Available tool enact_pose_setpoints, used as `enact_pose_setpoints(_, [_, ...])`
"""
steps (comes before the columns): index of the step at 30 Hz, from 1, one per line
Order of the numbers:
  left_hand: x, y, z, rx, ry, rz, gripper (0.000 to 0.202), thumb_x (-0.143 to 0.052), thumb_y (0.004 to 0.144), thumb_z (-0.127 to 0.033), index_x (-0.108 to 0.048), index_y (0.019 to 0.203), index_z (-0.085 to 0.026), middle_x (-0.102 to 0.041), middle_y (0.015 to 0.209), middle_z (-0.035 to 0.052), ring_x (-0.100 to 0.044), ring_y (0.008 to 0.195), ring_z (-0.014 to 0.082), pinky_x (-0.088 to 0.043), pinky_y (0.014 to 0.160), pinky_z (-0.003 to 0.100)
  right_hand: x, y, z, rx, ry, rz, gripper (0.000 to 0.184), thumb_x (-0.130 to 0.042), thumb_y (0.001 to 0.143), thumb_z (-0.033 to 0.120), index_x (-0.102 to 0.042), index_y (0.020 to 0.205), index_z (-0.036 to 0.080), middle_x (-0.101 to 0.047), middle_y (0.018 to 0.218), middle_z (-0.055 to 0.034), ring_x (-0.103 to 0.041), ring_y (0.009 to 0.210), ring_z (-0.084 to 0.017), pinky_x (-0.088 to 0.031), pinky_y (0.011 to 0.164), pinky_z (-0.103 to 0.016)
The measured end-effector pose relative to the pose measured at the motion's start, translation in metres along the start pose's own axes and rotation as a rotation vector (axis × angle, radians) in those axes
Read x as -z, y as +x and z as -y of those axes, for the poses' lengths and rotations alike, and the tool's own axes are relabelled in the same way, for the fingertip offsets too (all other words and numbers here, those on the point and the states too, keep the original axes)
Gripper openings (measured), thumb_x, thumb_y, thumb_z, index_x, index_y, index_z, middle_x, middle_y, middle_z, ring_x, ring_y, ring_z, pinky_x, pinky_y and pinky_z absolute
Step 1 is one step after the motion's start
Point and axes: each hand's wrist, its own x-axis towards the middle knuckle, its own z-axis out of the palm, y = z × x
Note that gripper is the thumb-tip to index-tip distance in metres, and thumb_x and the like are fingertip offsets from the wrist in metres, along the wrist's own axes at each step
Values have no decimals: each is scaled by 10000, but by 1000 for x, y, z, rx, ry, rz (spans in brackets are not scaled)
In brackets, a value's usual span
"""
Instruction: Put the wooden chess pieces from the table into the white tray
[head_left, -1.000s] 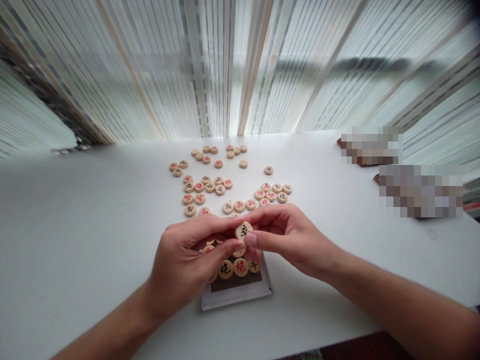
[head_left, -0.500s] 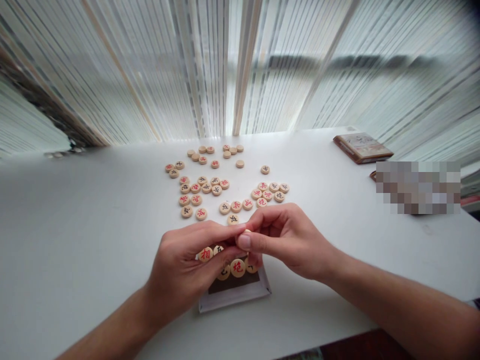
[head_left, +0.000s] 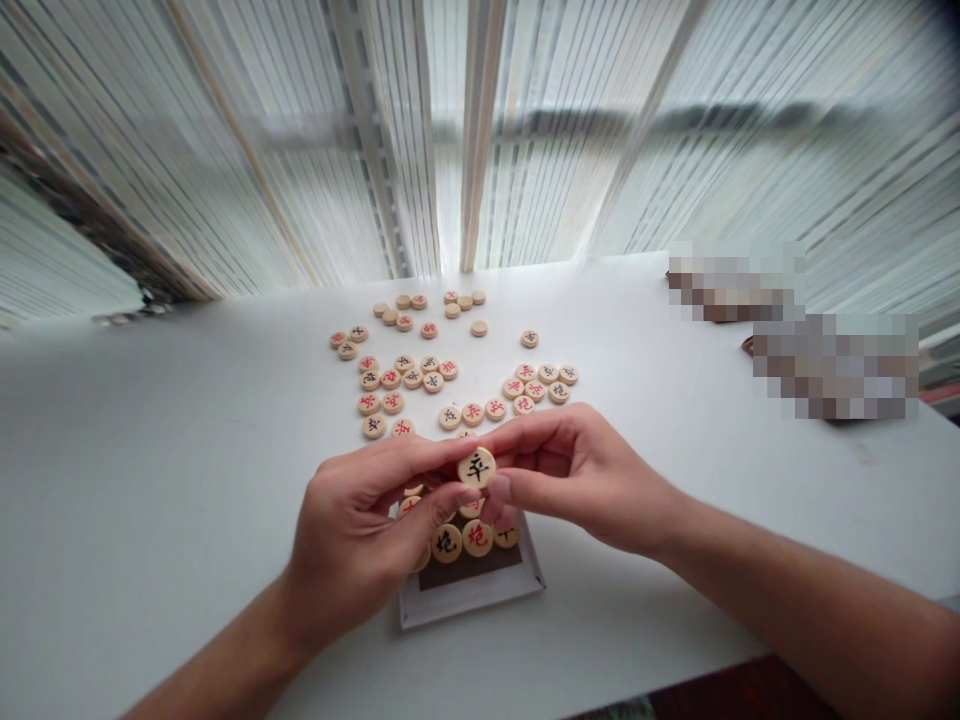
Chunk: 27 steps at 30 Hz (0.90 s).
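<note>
My left hand [head_left: 367,510] and right hand [head_left: 581,480] pinch one black-marked disc [head_left: 477,467] between thumbs and fingers, above the white-rimmed box [head_left: 474,602]. The box contains red and black lettered pieces [head_left: 478,538].

Boxed pieces [head_left: 507,537] partly hidden, forearms [head_left: 757,585] cut off, two items [head_left: 840,370] at right pixelated.

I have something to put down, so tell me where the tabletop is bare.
The white table is bare left of the scattered pieces and left hand, and between the pieces farthest right and the blurred items. It is crowded at the tray, where the left hand and right hand hold one piece.
</note>
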Motion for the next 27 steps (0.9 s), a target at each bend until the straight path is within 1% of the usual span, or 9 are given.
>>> enact_pose_setpoints(2, [0,0,0,5,-4,1,425,-839,909,-85,-860,1239,-352,-867,1008,11,-785,857,166,-640,797,248,0,0,1,-11,-12,-4,329,-990,799,350,-895,1054,165,-831,771,-63,-786,680,-161,-685,688,-274])
enact_pose_setpoints(4, [1,-1,-1,-6,-5,6,428,-841,908,-89,-860,1236,-364,-865,998,5,-781,850,160,-635,797,242,-1,0,2,-20,-1,-11,330,-985,805,375,-896,1038,158,-827,754,-64,-788,666,-160,-690,687,-274])
enact_pose_setpoints(10, [0,1,-4,-28,10,24,460,-830,905,-68,-856,1245,-376,-866,1007,7,-788,870,158,-624,781,227,-1,0,1,-35,32,-26,319,-1016,762,355,-900,981,153,-818,710,-59,-781,616,-148,-656,625,-221])
enact_pose_setpoints(13, [1,1,-4,-35,10,27,450,-827,900,-58,-862,1234,-357,-865,997,17,-788,852,163,-624,761,232,-1,1,1,-39,26,-31,315,-1012,766,371,-899,956,146,-818,708,-67,-783,613,-156,-651,617,-225])
enact_pose_setpoints(20, [1,-1,-3,-40,-14,22,467,-825,888,-32,-858,1250,-325,-866,996,24,-787,854,163,-635,776,231,-1,1,1,-63,58,-18,326,-1025,740,356,-893,952,145,-820,708,-66,-788,615,-170,-660,621,-252])
enact_pose_setpoints(24, [0,1,-5,-49,-13,29,472,-827,887,-30,-861,1236,-346,-860,973,6,-782,821,145,-627,775,212,-1,-1,1,-73,71,-22,327,-1043,715,335,-889,931,144,-817,698,-58,-778,614,-150,-644,632,-224])
enact_pose_setpoints(27, [0,1,-5,-53,-9,39,482,-824,892,-34,-856,1244,-362,-856,974,-2,-781,822,137,-618,768,201,-1,-1,1,-70,62,-15,311,-1035,733,334,-892,933,143,-811,681,-54,-771,602,-139,-635,625,-209])
